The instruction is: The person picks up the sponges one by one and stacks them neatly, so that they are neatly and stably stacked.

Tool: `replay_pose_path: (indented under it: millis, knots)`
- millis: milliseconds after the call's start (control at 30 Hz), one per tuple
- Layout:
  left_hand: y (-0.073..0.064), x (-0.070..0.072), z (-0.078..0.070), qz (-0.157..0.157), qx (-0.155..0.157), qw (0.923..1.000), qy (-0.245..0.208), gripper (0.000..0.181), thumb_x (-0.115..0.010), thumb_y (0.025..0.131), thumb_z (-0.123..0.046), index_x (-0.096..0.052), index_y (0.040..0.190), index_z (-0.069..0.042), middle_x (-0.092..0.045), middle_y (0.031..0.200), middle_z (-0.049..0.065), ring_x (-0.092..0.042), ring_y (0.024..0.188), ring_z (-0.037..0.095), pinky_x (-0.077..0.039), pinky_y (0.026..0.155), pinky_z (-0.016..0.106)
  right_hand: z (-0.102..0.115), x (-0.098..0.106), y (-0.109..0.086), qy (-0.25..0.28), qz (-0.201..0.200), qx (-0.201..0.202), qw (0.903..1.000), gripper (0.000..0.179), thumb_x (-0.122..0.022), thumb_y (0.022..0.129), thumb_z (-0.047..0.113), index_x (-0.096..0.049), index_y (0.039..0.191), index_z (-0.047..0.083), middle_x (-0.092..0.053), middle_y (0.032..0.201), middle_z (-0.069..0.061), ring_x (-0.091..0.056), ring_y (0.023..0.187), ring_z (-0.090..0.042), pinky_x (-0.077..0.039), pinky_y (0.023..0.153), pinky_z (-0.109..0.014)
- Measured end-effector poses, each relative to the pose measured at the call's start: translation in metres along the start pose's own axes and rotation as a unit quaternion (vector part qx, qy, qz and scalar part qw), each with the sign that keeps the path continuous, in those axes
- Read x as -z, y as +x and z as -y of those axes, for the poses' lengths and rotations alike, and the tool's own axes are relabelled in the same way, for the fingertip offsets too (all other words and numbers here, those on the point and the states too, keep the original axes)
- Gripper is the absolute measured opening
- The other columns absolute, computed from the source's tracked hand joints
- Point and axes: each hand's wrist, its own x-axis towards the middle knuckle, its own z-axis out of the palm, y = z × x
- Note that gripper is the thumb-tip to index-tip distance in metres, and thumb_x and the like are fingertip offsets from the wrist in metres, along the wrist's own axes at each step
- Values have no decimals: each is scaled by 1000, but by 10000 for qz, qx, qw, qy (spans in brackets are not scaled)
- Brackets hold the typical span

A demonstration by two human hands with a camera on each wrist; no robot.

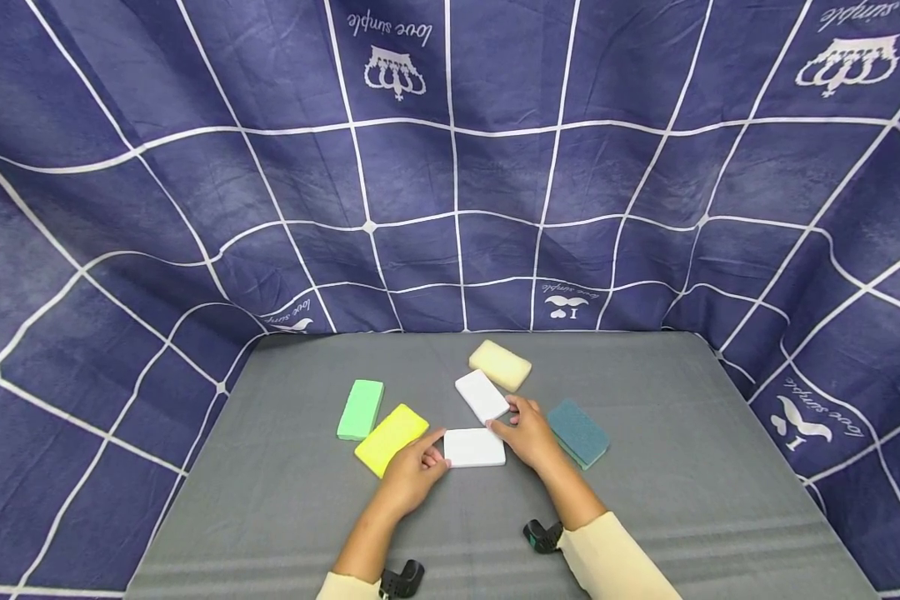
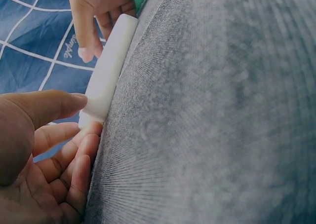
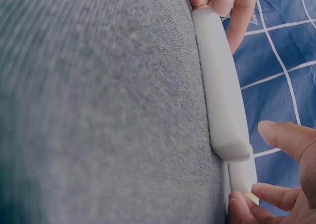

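A white sponge lies flat in the middle of the grey table. My left hand pinches its left end, thumb at the near corner and forefinger at the far corner. Just beyond lies a second white sponge, set at a slant. My right hand is beside its right edge; in the right wrist view its fingertips touch that second sponge, while the thumb stands apart in the air. A cream sponge lies right behind the second white one.
Left of the hands lie a yellow sponge, close to the left hand, and a light green sponge. Right of the right hand is a dark teal scouring sponge. A blue checked curtain hangs behind the table.
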Motion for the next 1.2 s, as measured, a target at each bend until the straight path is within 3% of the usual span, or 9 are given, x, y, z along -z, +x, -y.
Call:
replay_pose_path:
  millis: [400, 700, 1200]
  knots:
    - [0, -1, 0, 36, 94, 9999, -27, 48, -73, 89, -12, -63, 135, -3, -64, 84, -2, -52, 71, 3, -46, 64, 18, 1, -8, 8, -315, -252, 114, 9991, 64, -84, 80, 35, -60, 129, 0, -60, 116, -17, -60, 92, -22, -51, 79, -38]
    - [2, -1, 1, 51, 72, 10000, -40, 48, -73, 89, -12, -63, 135, -3, -64, 84, -2, -52, 71, 1, -46, 65, 18, 4, -10, 9, -514, -302, 111, 9982, 66, -85, 79, 34, -59, 128, -2, -58, 117, -20, -61, 105, -34, -51, 90, -50]
    - [2, 0, 0, 76, 134, 9999, -33, 48, -73, 89, -13, -62, 135, -4, -63, 84, -2, -51, 70, 2, -45, 64, 18, 2, -6, 10, -234, -385, 33, 9990, 59, -84, 78, 27, -59, 123, -3, -59, 113, -18, -61, 101, -31, -51, 90, -46]
